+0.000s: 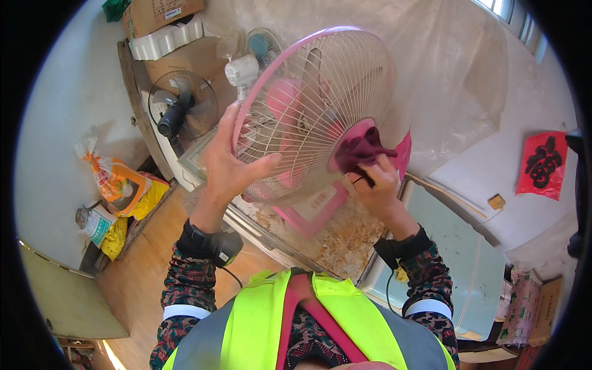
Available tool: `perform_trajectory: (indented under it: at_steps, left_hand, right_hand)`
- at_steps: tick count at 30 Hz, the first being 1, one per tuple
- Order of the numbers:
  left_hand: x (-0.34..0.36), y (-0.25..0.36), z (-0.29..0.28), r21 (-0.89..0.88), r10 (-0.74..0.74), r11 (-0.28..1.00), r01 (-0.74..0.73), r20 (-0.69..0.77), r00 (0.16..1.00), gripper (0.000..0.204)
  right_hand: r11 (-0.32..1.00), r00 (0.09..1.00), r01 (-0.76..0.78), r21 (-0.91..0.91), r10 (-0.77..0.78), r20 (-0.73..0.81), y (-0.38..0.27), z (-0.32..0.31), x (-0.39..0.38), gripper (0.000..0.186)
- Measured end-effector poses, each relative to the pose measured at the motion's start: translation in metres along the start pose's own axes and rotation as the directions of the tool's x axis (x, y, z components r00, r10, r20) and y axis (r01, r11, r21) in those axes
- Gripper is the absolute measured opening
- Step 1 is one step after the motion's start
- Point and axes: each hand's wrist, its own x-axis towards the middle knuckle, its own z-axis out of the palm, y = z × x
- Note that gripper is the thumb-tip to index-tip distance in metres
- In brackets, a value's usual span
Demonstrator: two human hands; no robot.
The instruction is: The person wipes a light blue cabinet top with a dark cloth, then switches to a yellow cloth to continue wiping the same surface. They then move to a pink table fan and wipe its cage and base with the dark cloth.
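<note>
Wiping looks under way, the right grip (pixel 377 186) pinching a cloth (pixel 365 149) against the guard (pixel 314 114) the left grip (pixel 227 165) clasps; what remains is unclear.

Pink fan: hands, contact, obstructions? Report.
Left hand spread at rim of pink fan. Right hand holding maroon cloth at hub. No obstruction visible.

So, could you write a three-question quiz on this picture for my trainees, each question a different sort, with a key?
1. Which of the person's hands holds the maroon cloth?
2. True or false: the left hand is on the black fan.
3. The red sheet appears on which side of the picture? A) left B) right C) bottom

Key: 1. The right hand. 2. False; it is at the pink fan. 3. B.
</note>
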Motion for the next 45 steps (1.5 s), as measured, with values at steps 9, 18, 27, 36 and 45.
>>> perform_trajectory:
  at_steps: [9, 18, 27, 36, 45]
  left_hand:
    - [0.002, 0.002, 0.005, 0.072, 0.074, 0.995, -0.072, -0.023, 0.997, 0.107]
    - [-0.001, 0.018, 0.01, 0.034, 0.135, 0.99, -0.134, -0.028, 0.99, 0.091]
    - [-0.003, 0.008, 0.011, 0.049, 0.089, 0.995, -0.088, -0.008, 0.996, 0.107]
    - [-0.002, 0.007, 0.02, -0.181, -0.042, 0.982, 0.05, 0.046, 0.998, 0.107]
    - [-0.001, 0.014, 0.023, -0.088, -0.016, 0.996, 0.014, -0.012, 1.0, 0.089]
  right_hand:
    - [0.966, 0.948, 0.258, -0.028, -0.258, -0.188, -0.061, 0.023, 0.153, 0.025]
    - [0.914, 0.942, 0.284, -0.29, -0.323, -0.096, -0.051, 0.031, 0.096, 0.032]
    - [0.958, 0.947, -0.271, 0.094, 0.283, -0.15, -0.012, 0.004, 0.004, 0.017]
    - [0.986, 0.945, -0.066, -0.155, 0.012, -0.326, -0.024, 0.039, 0.084, 0.038]
    - [0.993, 0.926, -0.119, -0.004, 0.11, -0.361, -0.049, 0.068, -0.041, 0.033]
